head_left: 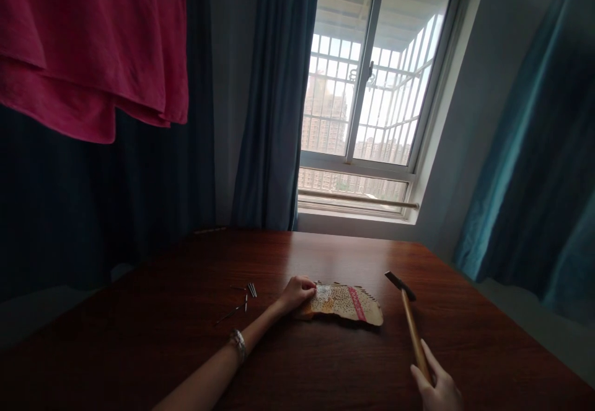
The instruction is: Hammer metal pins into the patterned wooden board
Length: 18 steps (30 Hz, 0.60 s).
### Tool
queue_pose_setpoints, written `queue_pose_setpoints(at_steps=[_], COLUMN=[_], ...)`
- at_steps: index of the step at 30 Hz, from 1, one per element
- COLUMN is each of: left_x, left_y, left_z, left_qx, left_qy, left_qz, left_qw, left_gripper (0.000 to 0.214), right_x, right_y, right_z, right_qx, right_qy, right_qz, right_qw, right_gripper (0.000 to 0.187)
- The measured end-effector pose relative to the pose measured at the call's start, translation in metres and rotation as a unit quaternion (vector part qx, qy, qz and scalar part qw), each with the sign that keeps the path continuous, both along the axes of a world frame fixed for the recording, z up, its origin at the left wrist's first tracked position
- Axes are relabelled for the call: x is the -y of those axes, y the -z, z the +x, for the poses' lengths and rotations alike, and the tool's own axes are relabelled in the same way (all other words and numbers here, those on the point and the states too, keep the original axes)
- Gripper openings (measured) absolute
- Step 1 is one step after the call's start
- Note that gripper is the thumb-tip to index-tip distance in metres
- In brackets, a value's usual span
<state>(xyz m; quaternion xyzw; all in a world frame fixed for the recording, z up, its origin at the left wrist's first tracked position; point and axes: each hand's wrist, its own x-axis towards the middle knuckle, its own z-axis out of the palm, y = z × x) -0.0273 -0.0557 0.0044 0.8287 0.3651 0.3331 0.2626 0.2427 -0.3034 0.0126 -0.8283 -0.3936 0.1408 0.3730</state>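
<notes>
My right hand (439,380) is wrapped round the wooden handle of a hammer (411,330), whose dark metal head is raised to the right of a tan piece of cardboard (369,309). Many small holes cover the cardboard. It has a red band, a whitish patch and a ragged edge. My left hand (297,293) rests at the cardboard's left end with its thumb and fingers pinched together. Whatever is between those fingertips is too small to make out. Left of this hand lie several thin metal punches or nails (251,290) on the table.
The dark reddish-brown wooden table (320,367) stretches to the wall under a barred window (372,88). Blue curtains (274,101) hang on both sides. A pink cloth (116,45) hangs at the upper left.
</notes>
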Motion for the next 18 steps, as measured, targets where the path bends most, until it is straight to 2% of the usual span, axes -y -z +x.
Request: queue_pose_setpoints(at_steps=[3,8,18], left_x=[0.002,0.005,0.005], left_y=[-0.003,-0.006,-0.007], left_z=[0.000,0.001,-0.001], left_qx=[-0.001,-0.004,0.005], left_qy=[-0.001,-0.011,0.003], left_qz=[0.002,0.000,0.004], left_qw=[1.000,1.000,1.000], left_gripper=[0.026,0.027,0.024], right_x=[0.001,-0.006,-0.027], right_y=[0.002,0.007,0.005], right_z=[0.018,0.032,0.032], right_qx=[0.015,0.055,0.113], right_qy=[-0.002,-0.046,-0.047], right_qz=[-0.046,-0.067,-0.112], right_qw=[0.999,0.995,0.986], right_gripper=[0.059,0.058,0.053])
